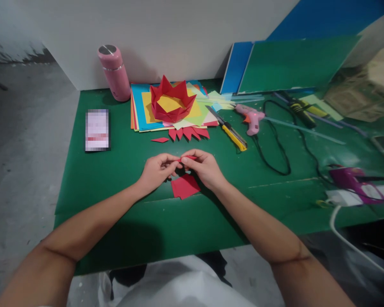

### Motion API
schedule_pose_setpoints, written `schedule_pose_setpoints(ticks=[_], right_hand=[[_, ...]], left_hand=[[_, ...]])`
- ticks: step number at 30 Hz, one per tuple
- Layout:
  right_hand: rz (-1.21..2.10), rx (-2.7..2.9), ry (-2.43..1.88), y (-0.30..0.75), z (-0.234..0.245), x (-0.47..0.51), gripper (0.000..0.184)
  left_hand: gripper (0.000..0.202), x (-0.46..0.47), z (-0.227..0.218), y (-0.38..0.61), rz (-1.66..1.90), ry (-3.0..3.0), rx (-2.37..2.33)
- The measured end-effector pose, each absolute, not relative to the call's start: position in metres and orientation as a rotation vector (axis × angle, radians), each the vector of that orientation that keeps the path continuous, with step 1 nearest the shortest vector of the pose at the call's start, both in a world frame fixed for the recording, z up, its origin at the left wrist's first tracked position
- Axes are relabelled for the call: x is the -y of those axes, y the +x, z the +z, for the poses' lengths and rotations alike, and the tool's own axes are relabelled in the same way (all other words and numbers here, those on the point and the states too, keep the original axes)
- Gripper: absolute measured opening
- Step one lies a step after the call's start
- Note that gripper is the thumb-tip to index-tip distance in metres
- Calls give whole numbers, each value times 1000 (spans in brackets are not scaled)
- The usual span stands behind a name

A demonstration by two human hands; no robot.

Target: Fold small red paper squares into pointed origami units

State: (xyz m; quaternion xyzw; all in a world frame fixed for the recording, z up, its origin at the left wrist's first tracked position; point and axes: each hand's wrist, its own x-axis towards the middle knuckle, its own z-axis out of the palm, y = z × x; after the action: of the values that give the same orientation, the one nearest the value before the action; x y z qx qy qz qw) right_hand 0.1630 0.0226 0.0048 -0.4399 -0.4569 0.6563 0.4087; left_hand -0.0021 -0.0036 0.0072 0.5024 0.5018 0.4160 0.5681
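The squares (186, 186) look like matt paper, the tabletop (128, 143) glossy.

Middle: left fingers (169, 158) and right fingers (196, 152) meet around a red slip (191, 157), blocking the straight way forward.
Just below them: red squares (185, 186) lie flat, easy to pass over.
Left side: open desk (99, 181) forms a broad lane between phone (97, 130) and left forearm.
Far side: pointed red pieces (188, 133), paper stack (138, 117) and a raised folded ring (172, 114) stand in the way.
Far left: pink flask (117, 76) stands before the white panel (179, 38).
Right side: cutter (233, 135), glue gun (251, 119) and looping black cable (283, 174) obstruct.
Near right: room runs past the right forearm to the purple power strip (345, 179).
Front: flat passage between both forearms.
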Motion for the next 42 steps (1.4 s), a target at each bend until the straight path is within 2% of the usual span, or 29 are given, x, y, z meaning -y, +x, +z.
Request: schedule_pose_setpoints(ticks=[15, 27, 42], right_hand=[[1625, 1200, -1090, 160, 4, -18, 27], [1567, 1227, -1050, 162, 11, -17, 28], [1561, 1234, -1051, 163, 5, -18, 27]], left_hand=[[5, 2, 12, 4, 951, 930, -1140], [23, 5, 12, 0, 936, 1006, -969], [24, 5, 14, 2, 982, 835, -1006]])
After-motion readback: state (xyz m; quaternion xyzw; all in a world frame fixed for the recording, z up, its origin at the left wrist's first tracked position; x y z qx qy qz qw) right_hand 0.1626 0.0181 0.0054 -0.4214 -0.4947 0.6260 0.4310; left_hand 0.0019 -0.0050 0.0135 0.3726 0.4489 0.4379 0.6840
